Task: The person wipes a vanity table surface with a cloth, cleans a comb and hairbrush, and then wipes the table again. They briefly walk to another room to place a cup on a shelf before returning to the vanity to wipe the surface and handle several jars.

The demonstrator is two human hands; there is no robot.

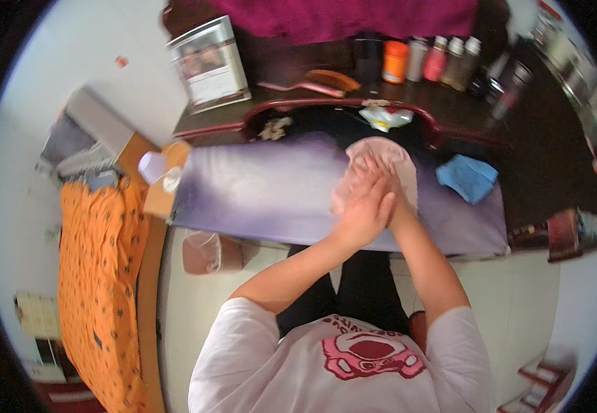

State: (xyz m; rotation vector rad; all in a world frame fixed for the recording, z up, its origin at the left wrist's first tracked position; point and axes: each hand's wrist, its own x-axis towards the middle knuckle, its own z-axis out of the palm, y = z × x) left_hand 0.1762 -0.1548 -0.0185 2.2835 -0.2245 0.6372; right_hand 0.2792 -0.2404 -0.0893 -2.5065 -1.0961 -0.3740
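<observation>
A pale pink cloth [405,175] lies bunched on the right half of a purple-and-white covered board [257,196]. My left hand [365,211] and my right hand [388,180] overlap on the cloth, one on top of the other, and press flat on it. The fingers point away from me and are partly blurred, so whether they grip any fabric does not show. A folded blue cloth [467,178] rests on the board's right end, apart from my hands.
Behind the board, a dark dresser [536,155] holds a framed picture [210,67], a comb [332,80], a pink-handled brush [319,89], an orange container [395,62] and several bottles [435,62]. A pink bin [210,253] stands below, near a bed with an orange cover [102,279].
</observation>
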